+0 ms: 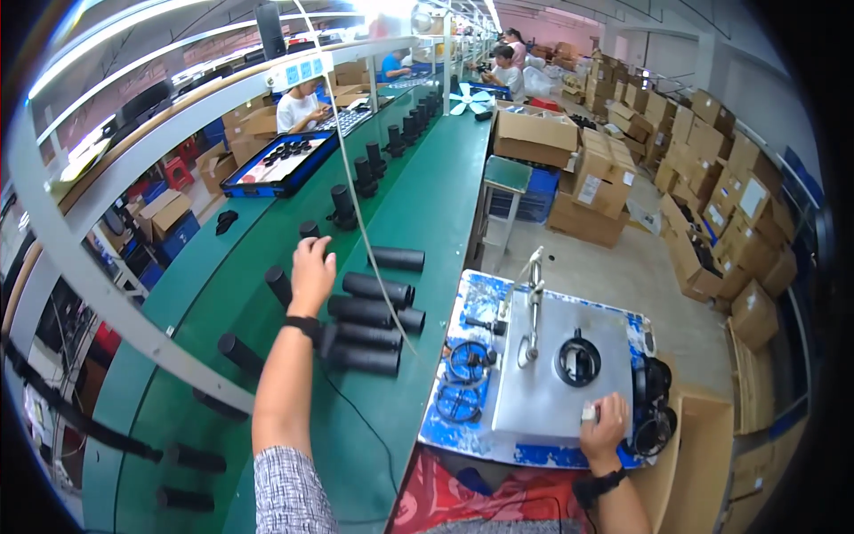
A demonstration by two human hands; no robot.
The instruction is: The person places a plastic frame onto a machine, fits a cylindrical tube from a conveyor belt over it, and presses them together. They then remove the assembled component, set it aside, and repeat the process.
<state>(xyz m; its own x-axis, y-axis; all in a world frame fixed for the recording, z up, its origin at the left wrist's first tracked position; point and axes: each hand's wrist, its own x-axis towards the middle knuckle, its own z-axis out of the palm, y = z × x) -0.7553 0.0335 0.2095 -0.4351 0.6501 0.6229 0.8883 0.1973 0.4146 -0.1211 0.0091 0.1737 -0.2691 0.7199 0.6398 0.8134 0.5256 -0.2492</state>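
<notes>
My left hand (311, 274) reaches over the green bench with thumb and fingers apart. Just beyond its fingertips is the top of a black cylinder (309, 229); whether they touch it I cannot tell. Several black tubes (369, 310) lie side by side to the right of that wrist. My right hand (607, 425) is closed on a small pale piece (590, 413) at the near right edge of a grey metal plate (525, 402). A round black part with a ring (579, 360) sits on this plate, beside an upright metal lever fixture (535, 307).
Black ring-shaped parts (463, 374) rest on the worn blue-and-white table left of the plate; more (656, 427) lie at its right. Upright black parts (342, 206) line the green bench (427, 227). A thin pale cord (347, 160) hangs across. Cardboard boxes (605, 173) stand behind.
</notes>
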